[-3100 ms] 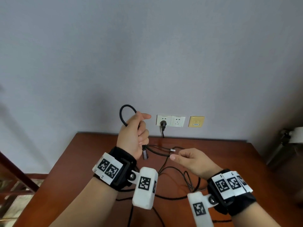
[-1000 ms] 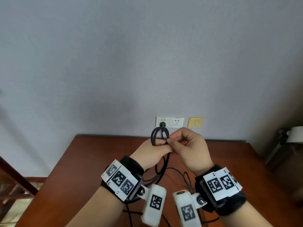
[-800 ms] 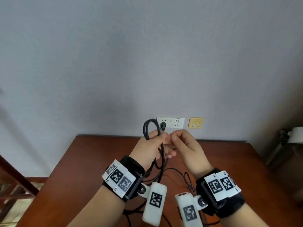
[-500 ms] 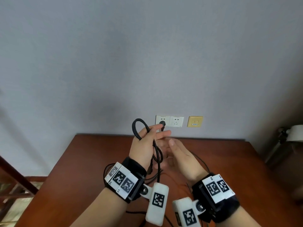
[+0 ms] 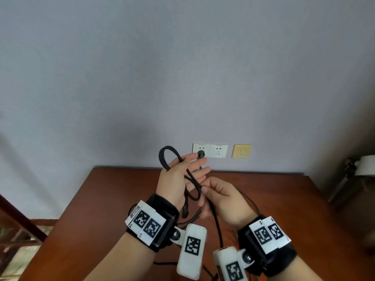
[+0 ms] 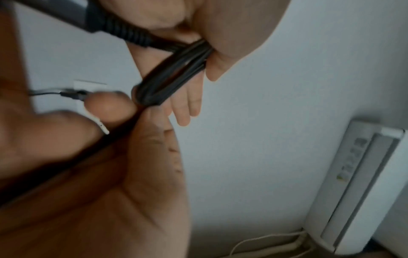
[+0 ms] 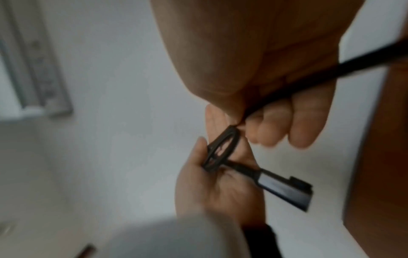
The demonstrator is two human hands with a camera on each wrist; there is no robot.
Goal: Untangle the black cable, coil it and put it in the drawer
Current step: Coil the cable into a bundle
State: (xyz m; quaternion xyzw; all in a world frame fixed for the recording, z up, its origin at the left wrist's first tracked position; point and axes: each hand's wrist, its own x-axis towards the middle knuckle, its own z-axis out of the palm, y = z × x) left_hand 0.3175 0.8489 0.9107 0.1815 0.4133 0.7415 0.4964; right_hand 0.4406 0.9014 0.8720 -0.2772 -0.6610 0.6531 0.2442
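The black cable (image 5: 168,147) is looped round my left hand (image 5: 188,169), which is raised above the table with its fingers straight. In the left wrist view the thumb clamps the cable's loops (image 6: 167,80) against the palm. One loop sticks up past the hand. The cable's black connector (image 7: 284,190) hangs out below the left palm. My right hand (image 5: 205,190) is just right of the left palm and pinches the cable between thumb and forefinger. From the pinch the cable (image 7: 331,69) runs taut down between my wrists. No drawer is in view.
A brown wooden table (image 5: 121,199) stands against a grey wall. A white double socket (image 5: 218,151) holds a black plug (image 5: 200,153), with a yellow wall plate (image 5: 241,151) beside it. Thin cables lie on the table under my hands. A white air conditioner (image 6: 353,183) shows on the wall.
Over the last second my hands parted and the left hand swung the loop left. The right hand dropped, then closed on the cable beside the left palm.
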